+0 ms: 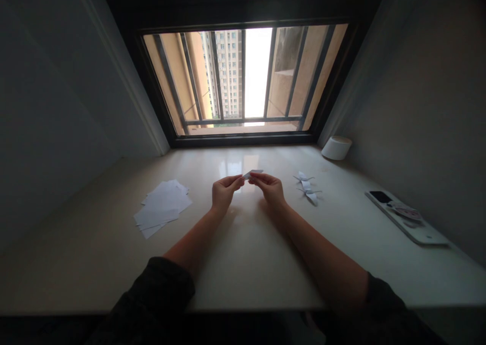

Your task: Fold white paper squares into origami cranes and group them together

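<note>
Head view: left hand (225, 190) and right hand (270, 187) meet above the sill (243, 264), fingertips of both pinched together on a small folded paper (252, 173) held between them, clear of the surface. Paper looks light, thin, easily creased; best held at edges or folds, as now. Stack of sheets (161, 208) lies well left. Folded paper figures (307, 187) sit just right of the right hand. Tissue roll (336, 147) by the window (245, 76); tray (408, 217) far right.
</note>
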A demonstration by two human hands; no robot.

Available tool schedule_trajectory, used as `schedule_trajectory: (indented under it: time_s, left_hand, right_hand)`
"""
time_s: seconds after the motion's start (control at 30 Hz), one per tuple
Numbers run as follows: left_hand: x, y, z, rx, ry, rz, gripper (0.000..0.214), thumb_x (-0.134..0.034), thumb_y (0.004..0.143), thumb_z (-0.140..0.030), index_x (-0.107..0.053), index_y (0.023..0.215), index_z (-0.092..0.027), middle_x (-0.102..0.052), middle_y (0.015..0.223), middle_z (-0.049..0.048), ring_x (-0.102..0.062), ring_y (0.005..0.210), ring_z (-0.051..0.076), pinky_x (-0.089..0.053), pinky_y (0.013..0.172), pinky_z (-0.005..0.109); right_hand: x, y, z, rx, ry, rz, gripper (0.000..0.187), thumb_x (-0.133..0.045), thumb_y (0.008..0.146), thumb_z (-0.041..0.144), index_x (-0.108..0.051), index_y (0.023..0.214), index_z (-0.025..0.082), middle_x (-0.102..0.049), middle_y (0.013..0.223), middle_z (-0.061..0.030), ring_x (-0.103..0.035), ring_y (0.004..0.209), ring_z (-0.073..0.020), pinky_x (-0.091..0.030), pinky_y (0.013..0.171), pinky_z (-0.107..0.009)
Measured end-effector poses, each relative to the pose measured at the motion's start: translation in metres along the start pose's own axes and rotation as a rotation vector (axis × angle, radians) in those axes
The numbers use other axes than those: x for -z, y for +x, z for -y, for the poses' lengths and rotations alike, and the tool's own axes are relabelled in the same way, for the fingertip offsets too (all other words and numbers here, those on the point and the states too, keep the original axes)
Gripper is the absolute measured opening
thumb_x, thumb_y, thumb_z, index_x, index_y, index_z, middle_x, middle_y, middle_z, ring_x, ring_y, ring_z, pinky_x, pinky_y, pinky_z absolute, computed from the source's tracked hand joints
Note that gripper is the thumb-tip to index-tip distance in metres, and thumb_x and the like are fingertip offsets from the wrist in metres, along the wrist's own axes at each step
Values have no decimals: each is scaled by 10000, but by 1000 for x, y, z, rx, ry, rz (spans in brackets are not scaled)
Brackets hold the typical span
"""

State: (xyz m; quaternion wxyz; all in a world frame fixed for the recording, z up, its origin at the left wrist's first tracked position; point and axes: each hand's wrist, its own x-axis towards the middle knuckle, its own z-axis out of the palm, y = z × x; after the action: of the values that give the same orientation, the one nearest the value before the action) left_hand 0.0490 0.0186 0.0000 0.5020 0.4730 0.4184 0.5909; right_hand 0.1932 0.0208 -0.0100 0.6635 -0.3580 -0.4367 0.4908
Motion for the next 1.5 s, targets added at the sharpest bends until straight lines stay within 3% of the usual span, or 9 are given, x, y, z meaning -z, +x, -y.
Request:
schedule_trajectory:
  time_s: [0.27, 0.4, 0.57, 0.7, 0.8, 1.0, 1.5]
  left_hand:
    - [2, 0, -1, -31, 65, 37, 353, -758, 614, -379, -717, 866, -134, -717, 773, 89, -663, 753, 195, -499, 748, 336]
    - [3, 1, -1, 12, 120, 140, 365, -749, 622, -398, -701, 868, -132, -712, 751, 91, -665, 738, 198, -496, 720, 325]
    - [4, 0, 1, 40, 231, 233, 359, -701, 666, -453, -707, 842, -141, -711, 746, 98, -655, 710, 194, -477, 653, 291]
    - [5, -1, 3, 42, 284, 241, 363, -690, 664, -484, -714, 787, -144, -706, 718, 95, -637, 667, 183, -458, 605, 271]
    - [5, -1, 4, 44, 258, 242, 365, -680, 672, -492, -711, 765, -141, -702, 710, 94, -632, 655, 177, -452, 596, 265]
    - [4, -3, 3, 33, 225, 243, 352, -673, 682, -488, -709, 743, -144, -695, 693, 84, -620, 640, 166, -451, 596, 262]
    - [5, 1, 4, 139, 163, 270, 350, -718, 635, -474, -709, 740, -140, -697, 678, 83, -646, 656, 187, -492, 668, 306]
  right_hand:
    - [1, 1, -1, 18, -50, 19, 310, -775, 579, 372, -681, 809, 186, -721, 785, -49, -674, 696, -209, -526, 753, -396]
    - [4, 2, 0, 81, -199, 10, 360, -753, 614, 380, -523, 838, 216, -696, 670, -7, -674, 655, -206, -523, 684, -361]
    - [6, 2, 0, 127, -304, 23, 424, -725, 656, 338, -393, 903, 240, -687, 689, 8, -670, 662, -198, -508, 678, -337]
    - [5, 2, -1, 112, -300, 23, 477, -744, 632, 338, -432, 976, 230, -683, 689, 11, -661, 654, -190, -504, 686, -335]
    - [4, 2, 1, 24, -224, 29, 507, -760, 602, 378, -514, 1012, 210, -701, 708, -19, -664, 673, -198, -506, 677, -332]
    - [4, -1, 6, -139, -218, 79, 337, -766, 563, 439, -684, 740, 164, -717, 711, -76, -664, 666, -209, -472, 620, -309]
    - [9, 2, 0, -126, -231, 115, 361, -629, 697, 530, -698, 730, 177, -705, 686, -57, -655, 655, -180, -449, 573, -266]
